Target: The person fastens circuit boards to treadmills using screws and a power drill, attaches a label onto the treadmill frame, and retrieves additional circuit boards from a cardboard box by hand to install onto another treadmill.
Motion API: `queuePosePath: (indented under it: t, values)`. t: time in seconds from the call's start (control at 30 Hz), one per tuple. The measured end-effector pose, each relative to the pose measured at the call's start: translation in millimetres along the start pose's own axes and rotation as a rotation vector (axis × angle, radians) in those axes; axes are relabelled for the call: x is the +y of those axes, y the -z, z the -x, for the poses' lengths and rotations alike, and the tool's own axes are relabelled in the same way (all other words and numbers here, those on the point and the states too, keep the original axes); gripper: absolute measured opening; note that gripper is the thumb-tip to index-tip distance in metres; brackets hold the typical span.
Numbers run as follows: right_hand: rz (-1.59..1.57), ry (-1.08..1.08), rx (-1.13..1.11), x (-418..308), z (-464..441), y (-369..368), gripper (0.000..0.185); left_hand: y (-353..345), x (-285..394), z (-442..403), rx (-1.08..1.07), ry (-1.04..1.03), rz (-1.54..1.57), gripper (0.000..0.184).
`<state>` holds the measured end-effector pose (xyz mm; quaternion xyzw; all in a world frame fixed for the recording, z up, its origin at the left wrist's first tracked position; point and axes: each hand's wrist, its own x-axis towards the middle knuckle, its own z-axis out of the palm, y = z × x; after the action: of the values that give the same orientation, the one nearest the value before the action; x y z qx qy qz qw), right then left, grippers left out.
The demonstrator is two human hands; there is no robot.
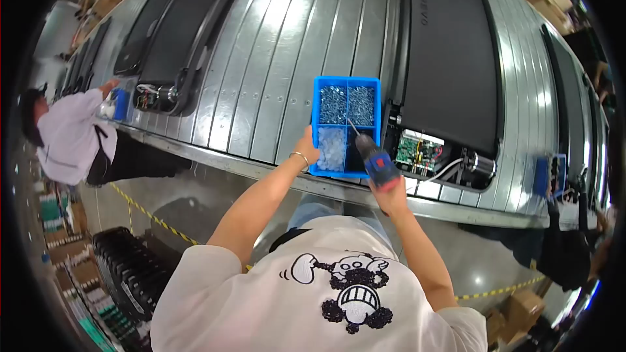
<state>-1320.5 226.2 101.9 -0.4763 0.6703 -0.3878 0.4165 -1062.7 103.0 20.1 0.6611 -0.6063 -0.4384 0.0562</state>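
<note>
My right hand (390,201) is closed round the grip of a red and blue cordless screwdriver (376,161). Its long thin bit points away from me, over the middle of a blue divided parts box (315,101). Small metal screws (333,105) fill the two far compartments. Whitish translucent pieces (331,148) lie in the near left one; the near right one looks dark and is partly covered by the screwdriver. My left hand (308,146) grips the box's left wall, its fingertips partly hidden. Right of the box, a black treadmill-like unit (450,45) shows a green circuit board (417,153).
The box stands on a metal slatted conveyor (261,91). A motor (481,165) sits beside the circuit board. Another black unit (173,39) lies to the left. A person in a white top (72,133) works at far left, and another person's dark sleeve (566,241) shows at right.
</note>
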Motion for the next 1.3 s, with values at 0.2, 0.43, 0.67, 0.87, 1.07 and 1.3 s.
queuePosePath:
  t: [0.2,0.43,0.67,0.87,1.07,1.3]
  values:
    - [0.314,-0.277,-0.253,-40.9,-101.2,-32.3,0.029,14.3,5.4,-4.5,0.157,0.029,-0.183,0.049]
    - [0.165,-0.07,-0.23,-61.0,-56.1,18.6,0.031,49.4,72.1,-25.6,-0.044,0.457,0.995,0.039]
    - [0.164,0.041,-0.164,-48.8,-33.2,29.2,0.03,29.7,78.7,-70.8,-0.095,0.358,0.828,0.013]
    - [0.406,-0.127,-0.197,-58.0,-39.5,16.4,0.028,25.3,75.7,-74.8,0.352,-0.253,-0.338,0.006]
    - [0.311,0.082,-0.192,-51.4,-6.6,42.9,0.036,36.9,82.6,-45.8,0.03,-0.025,0.4,0.012]
    - [0.223,0.149,-0.222,-59.8,22.7,75.3,0.05,34.7,91.7,-6.2,-0.495,0.266,1.269,0.014]
